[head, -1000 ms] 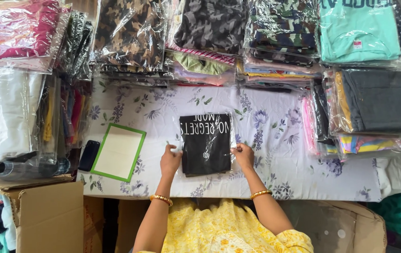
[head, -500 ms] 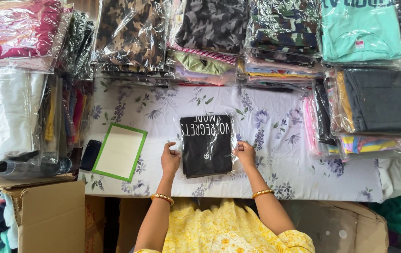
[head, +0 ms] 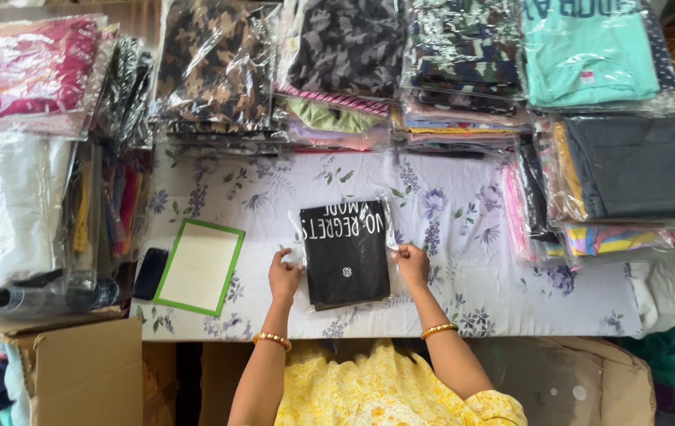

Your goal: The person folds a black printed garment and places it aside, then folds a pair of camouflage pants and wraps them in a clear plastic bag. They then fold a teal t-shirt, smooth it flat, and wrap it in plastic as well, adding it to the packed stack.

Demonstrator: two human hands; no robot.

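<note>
Cloth (head: pixel 448 260) free; bagged stacks (head: pixel 337 71) block far edge.

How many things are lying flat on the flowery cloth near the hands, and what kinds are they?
Bagged black shirt, held at its sides by the left hand and right hand: 1
Green-edged board: 1
Black phone: 1
Total: 3
</note>
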